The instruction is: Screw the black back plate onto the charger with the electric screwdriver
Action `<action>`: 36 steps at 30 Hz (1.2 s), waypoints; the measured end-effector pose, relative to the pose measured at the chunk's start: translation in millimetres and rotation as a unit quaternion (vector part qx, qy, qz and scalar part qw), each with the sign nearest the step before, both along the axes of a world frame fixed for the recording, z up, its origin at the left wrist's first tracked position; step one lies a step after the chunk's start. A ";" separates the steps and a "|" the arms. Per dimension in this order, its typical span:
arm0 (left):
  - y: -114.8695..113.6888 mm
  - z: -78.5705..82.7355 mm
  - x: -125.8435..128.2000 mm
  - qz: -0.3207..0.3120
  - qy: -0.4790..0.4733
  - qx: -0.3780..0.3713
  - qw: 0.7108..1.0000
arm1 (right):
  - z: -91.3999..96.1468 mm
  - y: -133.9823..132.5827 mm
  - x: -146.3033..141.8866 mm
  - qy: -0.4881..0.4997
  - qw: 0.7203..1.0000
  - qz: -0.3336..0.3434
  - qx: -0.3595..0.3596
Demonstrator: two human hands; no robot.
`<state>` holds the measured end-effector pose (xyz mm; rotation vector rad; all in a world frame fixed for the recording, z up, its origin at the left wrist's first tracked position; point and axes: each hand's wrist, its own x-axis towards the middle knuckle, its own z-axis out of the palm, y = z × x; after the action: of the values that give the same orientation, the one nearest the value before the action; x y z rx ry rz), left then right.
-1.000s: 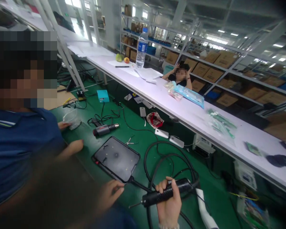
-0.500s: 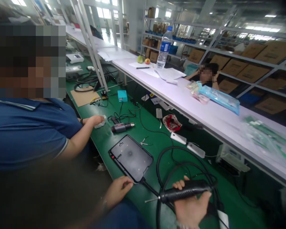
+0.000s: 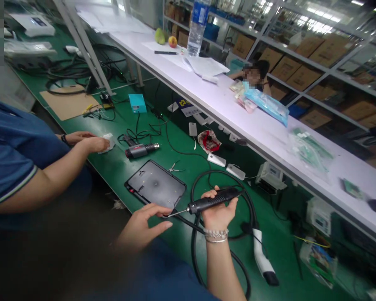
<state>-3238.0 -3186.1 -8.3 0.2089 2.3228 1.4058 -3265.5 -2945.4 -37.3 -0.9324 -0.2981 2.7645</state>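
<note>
The right hand (image 3: 217,211) grips a black electric screwdriver (image 3: 211,200), its bit aimed at the black panel (image 3: 156,185) on the green bench (image 3: 119,167). The left hand (image 3: 141,228), open and holding nothing, hovers beside the tip; steadying the bit upright over the screw would help.

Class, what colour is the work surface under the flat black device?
Green work surface, clearest in the head view, beneath the flat black device.
</note>
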 end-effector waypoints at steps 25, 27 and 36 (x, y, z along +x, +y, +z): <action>-37.1 -4.7 12.8 0.022 0.005 -0.071 0.997 | -18.8 -13.0 19.0 -0.080 0.995 0.013 0.057; -38.9 -5.9 13.0 0.038 -0.003 -0.073 0.997 | -19.0 -12.8 21.8 -0.089 0.994 0.013 0.057; -63.6 -29.1 10.2 0.076 -0.023 -0.060 0.995 | -33.2 8.1 29.8 -0.156 0.982 0.017 0.108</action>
<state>-3227.8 -3249.7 -37.5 -0.0356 2.4193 1.3188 -3235.7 -2937.3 -70.5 -1.3077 -0.6544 2.5408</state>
